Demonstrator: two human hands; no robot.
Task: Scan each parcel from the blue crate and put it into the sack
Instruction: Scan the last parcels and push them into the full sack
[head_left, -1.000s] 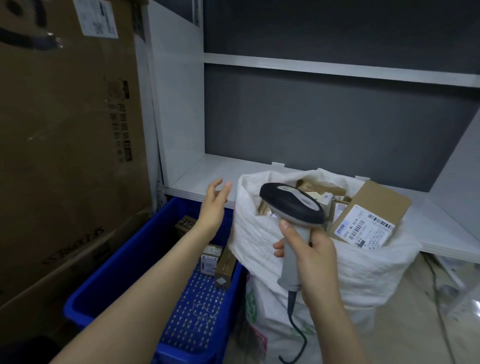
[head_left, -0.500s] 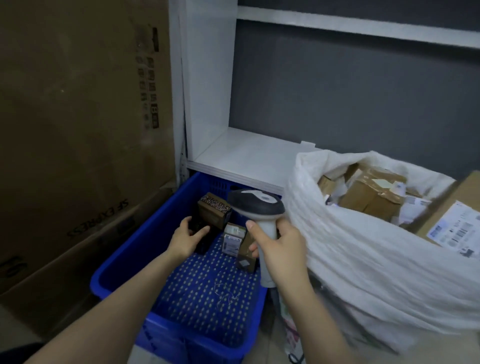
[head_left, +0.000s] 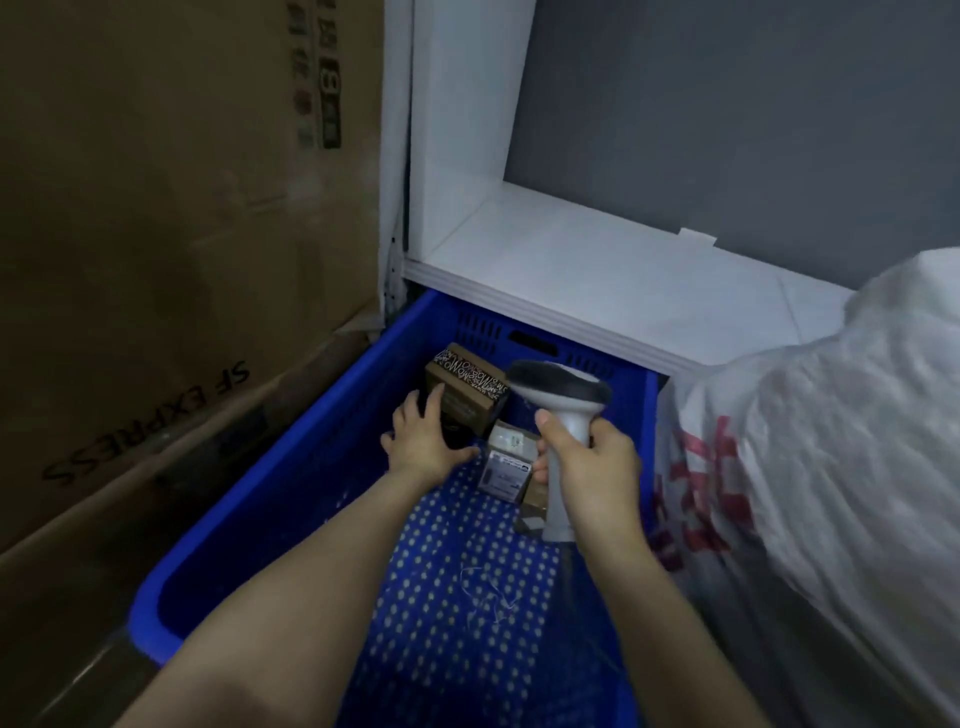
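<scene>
I have the left hand (head_left: 423, 441) down at the far end of the blue crate (head_left: 270, 467). Its fingers are spread and laid against the near-left face of the brown box (head_left: 467, 397), which has patterned tape across its top. The thumb stands wide, and nothing is pinched yet. The right hand (head_left: 589, 470) is wrapped firmly round the handle of the barcode scanner (head_left: 558, 389). The scanner's head points away from me and hovers above a small labelled parcel (head_left: 506, 467) that lies just beside the box. The sack (head_left: 831, 441) stands just to the right of the crate, and its mouth is out of view.

As I judge it, the step in hand is taking up the next parcel for scanning. To do it well, I'd close thumb and fingers on opposite faces of the brown box rather than on the tape. Then I'd lift it straight up so it clears the labelled parcel without dragging it along. I see no barcode on the faces that show, so I'd turn the box in the hand until its label meets the scanner head. I'd hold it steady and raised, well apart from the label below, so the wrong code isn't read.
</scene>
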